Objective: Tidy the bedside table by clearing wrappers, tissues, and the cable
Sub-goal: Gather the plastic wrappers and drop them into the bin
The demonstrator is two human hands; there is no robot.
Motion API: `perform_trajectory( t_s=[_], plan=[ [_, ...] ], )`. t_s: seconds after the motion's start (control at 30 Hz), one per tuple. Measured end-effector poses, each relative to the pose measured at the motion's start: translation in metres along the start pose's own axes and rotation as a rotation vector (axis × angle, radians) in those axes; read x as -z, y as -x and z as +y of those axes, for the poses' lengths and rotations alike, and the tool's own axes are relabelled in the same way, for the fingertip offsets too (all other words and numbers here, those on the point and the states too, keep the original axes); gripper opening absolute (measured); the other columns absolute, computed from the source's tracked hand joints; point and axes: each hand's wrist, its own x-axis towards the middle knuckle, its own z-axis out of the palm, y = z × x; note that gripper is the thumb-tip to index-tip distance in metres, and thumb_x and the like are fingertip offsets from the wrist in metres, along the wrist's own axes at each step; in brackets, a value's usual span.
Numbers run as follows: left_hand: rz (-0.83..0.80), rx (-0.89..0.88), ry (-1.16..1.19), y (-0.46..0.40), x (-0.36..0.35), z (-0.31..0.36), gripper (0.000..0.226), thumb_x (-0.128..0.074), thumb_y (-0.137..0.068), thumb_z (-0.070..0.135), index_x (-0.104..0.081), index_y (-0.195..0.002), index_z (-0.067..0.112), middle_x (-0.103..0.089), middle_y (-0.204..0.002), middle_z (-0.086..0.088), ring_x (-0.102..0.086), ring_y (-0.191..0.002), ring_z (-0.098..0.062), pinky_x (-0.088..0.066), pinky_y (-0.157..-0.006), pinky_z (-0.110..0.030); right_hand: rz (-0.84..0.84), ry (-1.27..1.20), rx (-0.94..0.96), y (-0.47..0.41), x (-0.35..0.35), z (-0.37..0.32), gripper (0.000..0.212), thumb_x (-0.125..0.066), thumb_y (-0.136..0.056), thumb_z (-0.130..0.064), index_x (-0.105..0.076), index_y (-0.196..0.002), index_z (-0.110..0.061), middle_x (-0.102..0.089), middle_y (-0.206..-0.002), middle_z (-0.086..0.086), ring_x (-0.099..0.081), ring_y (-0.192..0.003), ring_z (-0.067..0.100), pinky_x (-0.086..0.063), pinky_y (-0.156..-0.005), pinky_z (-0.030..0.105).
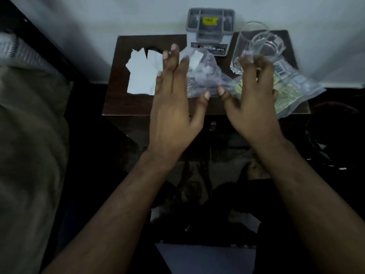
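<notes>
Wrappers remain on the desk [110, 107]: a clear wrapper [203, 76] is being gathered between the left hand [173, 99], fingers straight, and the right hand [254, 99], curled onto a printed wrapper [292, 91]. Tissues [142, 76] lie untouched beyond the left hand. No cable is seen; little is cleared.

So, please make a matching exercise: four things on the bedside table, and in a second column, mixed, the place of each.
Things:
1. white tissue
2. clear wrapper
3. drinking glass
4. grey box

Places:
A. back middle, against the wall
B. left part of the table
C. back right corner
D. centre, between the left hand and right hand

Pairs: 1-B, 2-D, 3-C, 4-A
</notes>
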Motion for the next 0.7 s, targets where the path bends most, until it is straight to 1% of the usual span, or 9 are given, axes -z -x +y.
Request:
perform_trajectory(
  t_s=[0.07,0.13,0.2,0.3,0.37,0.47,0.57,0.7],
  plan=[
    [0.008,-0.009,0.011,-0.003,-0.002,0.000,0.066,-0.056,-0.101,0.029,-0.033,-0.153,-0.004,-0.026,-0.166,-0.020,-0.015,-0.158,-0.035,-0.023,-0.124,-0.054,0.010,-0.018,-0.005,0.006,0.000,0.003,0.067,-0.056,-0.097,-0.049,-0.036,-0.152,-0.017,-0.028,-0.157,0.014,-0.032,-0.147,0.029,-0.037,-0.106,0.054],
    [-0.033,-0.026,-0.034,-0.005,-0.009,-0.005,0.066,-0.055,-0.101,0.030,-0.033,-0.154,-0.003,-0.027,-0.166,-0.019,-0.018,-0.157,-0.033,-0.022,-0.124,-0.053,0.000,-0.022,-0.012,0.008,-0.003,0.006,0.065,-0.058,-0.096,-0.047,-0.038,-0.150,-0.016,-0.029,-0.155,0.014,-0.034,-0.145,0.030,-0.038,-0.105,0.054],
    [-0.091,-0.006,-0.057,-0.006,-0.019,-0.010,0.067,-0.055,-0.100,0.032,-0.034,-0.154,-0.002,-0.029,-0.165,-0.019,-0.019,-0.157,-0.032,-0.023,-0.124,-0.053,-0.023,0.000,-0.015,0.006,-0.009,0.009,0.065,-0.058,-0.096,-0.046,-0.039,-0.150,-0.016,-0.031,-0.154,0.014,-0.036,-0.143,0.031,-0.038,-0.104,0.054],
    [-0.126,0.007,-0.089,-0.011,-0.025,-0.015,0.068,-0.055,-0.100,0.034,-0.033,-0.154,-0.001,-0.030,-0.165,-0.018,-0.018,-0.157,-0.031,-0.023,-0.125,-0.052,-0.064,0.003,-0.012,-0.006,-0.019,0.010,0.063,-0.058,-0.096,-0.044,-0.038,-0.150,-0.017,-0.031,-0.154,0.013,-0.037,-0.143,0.031,-0.040,-0.105,0.055],
    [-0.124,0.024,-0.097,-0.018,-0.027,-0.020,0.068,-0.057,-0.099,0.033,-0.034,-0.154,0.001,-0.029,-0.166,-0.018,-0.017,-0.158,-0.031,-0.024,-0.125,-0.053,-0.066,-0.014,-0.028,-0.018,-0.023,0.010,0.063,-0.059,-0.096,-0.044,-0.039,-0.150,-0.017,-0.031,-0.153,0.013,-0.037,-0.143,0.030,-0.040,-0.107,0.056],
    [-0.086,0.093,-0.062,-0.028,-0.027,-0.028,0.069,-0.060,-0.099,0.032,-0.033,-0.155,0.003,-0.027,-0.166,-0.017,-0.013,-0.158,-0.029,-0.025,-0.124,-0.054,-0.062,-0.037,-0.022,-0.034,-0.025,0.010,0.064,-0.062,-0.095,-0.043,-0.040,-0.149,-0.016,-0.034,-0.151,0.011,-0.038,-0.142,0.027,-0.038,-0.108,0.053],
    [-0.077,0.152,-0.019,-0.040,-0.033,-0.033,0.069,-0.060,-0.099,0.033,-0.032,-0.155,0.004,-0.026,-0.167,-0.015,-0.012,-0.159,-0.027,-0.023,-0.126,-0.050,-0.067,-0.089,-0.011,-0.048,-0.027,0.011,0.063,-0.063,-0.095,-0.042,-0.042,-0.147,-0.015,-0.038,-0.146,0.010,-0.043,-0.136,0.025,-0.044,-0.106,0.053],
    [-0.094,0.189,0.016,-0.052,-0.042,-0.032,0.069,-0.059,-0.099,0.034,-0.032,-0.156,0.007,-0.023,-0.168,-0.011,-0.010,-0.159,-0.024,-0.024,-0.126,-0.051,-0.083,-0.161,-0.044,-0.059,-0.032,0.015,0.064,-0.058,-0.093,-0.046,-0.041,-0.147,-0.014,-0.040,-0.142,0.010,-0.048,-0.131,0.028,-0.048,-0.101,0.055]
  ],
)
